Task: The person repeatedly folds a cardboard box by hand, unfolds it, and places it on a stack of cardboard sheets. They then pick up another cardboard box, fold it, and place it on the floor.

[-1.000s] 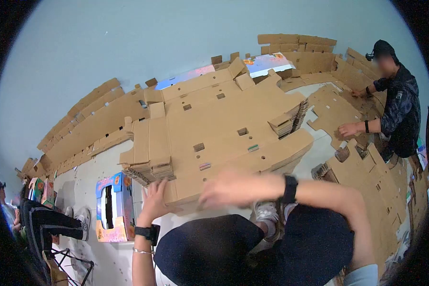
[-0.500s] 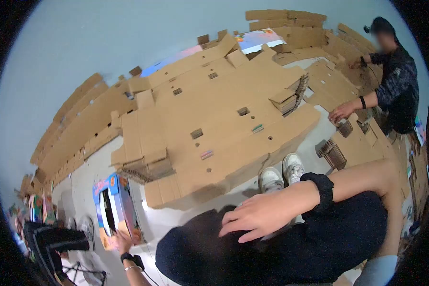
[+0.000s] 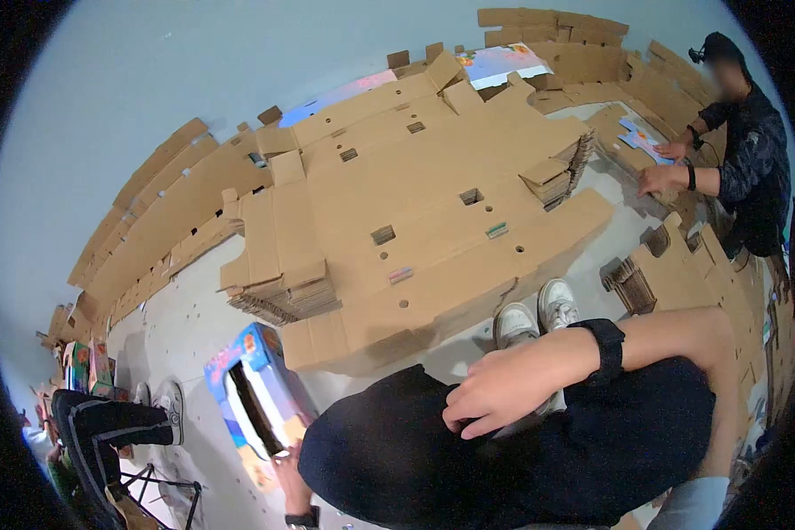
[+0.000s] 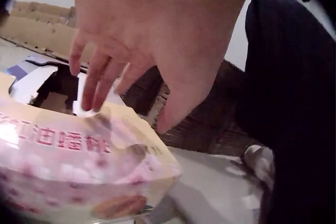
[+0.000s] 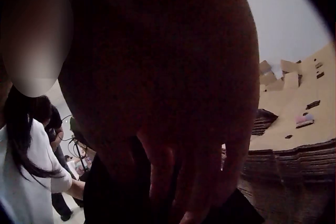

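A printed fruit box [image 3: 254, 402] with a long opening in its top stands on the floor at the lower left, tilted toward my leg in the head view. My left hand [image 3: 291, 477] holds its near end. Seen from the left wrist, the fingers [image 4: 97, 79] reach down at the opening's edge, while the thumb lies along the outside. My right hand [image 3: 508, 384] rests on my dark-trousered thigh, fingers loosely bent with nothing in them. A tall stack of flattened cardboard sheets [image 3: 415, 185] lies in front of my knees.
A second person [image 3: 742, 168] at the right handles a printed cardboard piece [image 3: 642, 140] over another cardboard stack. More cardboard [image 3: 159, 212] leans along the wall. Someone's legs [image 3: 115, 420] and a folding stool [image 3: 163, 486] are at the left.
My left hand left the cardboard stack, reached the fruit box, and the box has shifted right, closer to my leg. My right hand has drawn back from the stack onto my thigh.
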`<state>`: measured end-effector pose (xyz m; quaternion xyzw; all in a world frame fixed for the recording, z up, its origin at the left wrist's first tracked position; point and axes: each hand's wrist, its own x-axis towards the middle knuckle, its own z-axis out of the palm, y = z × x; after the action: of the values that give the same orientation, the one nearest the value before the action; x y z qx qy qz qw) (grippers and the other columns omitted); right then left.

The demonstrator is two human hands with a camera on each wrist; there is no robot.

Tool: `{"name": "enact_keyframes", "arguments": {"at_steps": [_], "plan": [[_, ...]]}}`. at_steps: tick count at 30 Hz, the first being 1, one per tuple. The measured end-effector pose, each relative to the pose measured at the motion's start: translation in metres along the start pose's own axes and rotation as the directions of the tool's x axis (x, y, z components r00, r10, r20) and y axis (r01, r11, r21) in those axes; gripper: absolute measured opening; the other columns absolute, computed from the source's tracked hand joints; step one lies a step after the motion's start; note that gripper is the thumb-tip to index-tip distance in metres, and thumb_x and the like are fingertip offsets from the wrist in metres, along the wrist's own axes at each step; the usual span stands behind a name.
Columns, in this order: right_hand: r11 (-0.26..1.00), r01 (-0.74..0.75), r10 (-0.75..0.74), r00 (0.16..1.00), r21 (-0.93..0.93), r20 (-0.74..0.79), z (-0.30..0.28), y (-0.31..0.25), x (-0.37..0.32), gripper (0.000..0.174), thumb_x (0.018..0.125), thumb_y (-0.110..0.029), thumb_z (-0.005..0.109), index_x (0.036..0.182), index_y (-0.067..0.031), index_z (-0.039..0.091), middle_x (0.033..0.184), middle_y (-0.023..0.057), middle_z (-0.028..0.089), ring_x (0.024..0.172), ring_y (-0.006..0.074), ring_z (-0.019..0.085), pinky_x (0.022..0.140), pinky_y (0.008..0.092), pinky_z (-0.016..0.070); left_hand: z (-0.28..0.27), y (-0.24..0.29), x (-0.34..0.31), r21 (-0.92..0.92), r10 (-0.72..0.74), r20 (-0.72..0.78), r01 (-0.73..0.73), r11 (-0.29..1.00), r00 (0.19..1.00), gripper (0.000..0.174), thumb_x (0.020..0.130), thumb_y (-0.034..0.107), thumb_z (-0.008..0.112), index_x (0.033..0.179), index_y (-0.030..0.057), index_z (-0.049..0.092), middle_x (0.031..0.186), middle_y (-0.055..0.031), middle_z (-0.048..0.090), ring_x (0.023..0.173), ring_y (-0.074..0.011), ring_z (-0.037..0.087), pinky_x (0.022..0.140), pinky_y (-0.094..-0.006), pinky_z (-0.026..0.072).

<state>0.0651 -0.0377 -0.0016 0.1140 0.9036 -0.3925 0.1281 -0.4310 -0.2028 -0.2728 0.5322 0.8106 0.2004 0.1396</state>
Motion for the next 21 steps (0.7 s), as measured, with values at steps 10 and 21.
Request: {"name": "enact_keyframes", "arguments": {"at_steps": [10, 21], "plan": [[0.989, -0.052, 0.051, 0.999, -0.14, -0.01, 0.007, -0.021, -0.011, 0.031, 0.095, -0.033, 0.048, 0.105, -0.0054, 0.057, 0.099, 0.0147, 0.065, 0.088, 0.0366, 0.063, 0.074, 0.0481, 0.0509, 0.04, 0.096, -0.1, -0.3, -0.09, 0.319, 0.191, 0.935, 0.943, 0.078, 0.062, 0.041, 0.083, 0.118, -0.0002, 0.046, 0.109, -0.0196, 0.054, 0.101, -0.0358, 0.054, 0.085, -0.0514, 0.0397], [0.967, 0.005, 0.004, 0.999, -0.255, 0.038, 0.031, -0.03, -0.035, 0.034, 0.092, -0.033, 0.052, 0.103, -0.0025, 0.06, 0.092, 0.0161, 0.067, 0.087, 0.0377, 0.063, 0.077, 0.0475, 0.0505, 0.004, 0.138, -0.121, -0.322, -0.133, 0.068, 0.148, 0.935, 0.989, 0.072, 0.061, 0.037, 0.085, 0.11, 0.0004, 0.046, 0.102, -0.0186, 0.053, 0.098, -0.0366, 0.052, 0.083, -0.047, 0.0378]]}}
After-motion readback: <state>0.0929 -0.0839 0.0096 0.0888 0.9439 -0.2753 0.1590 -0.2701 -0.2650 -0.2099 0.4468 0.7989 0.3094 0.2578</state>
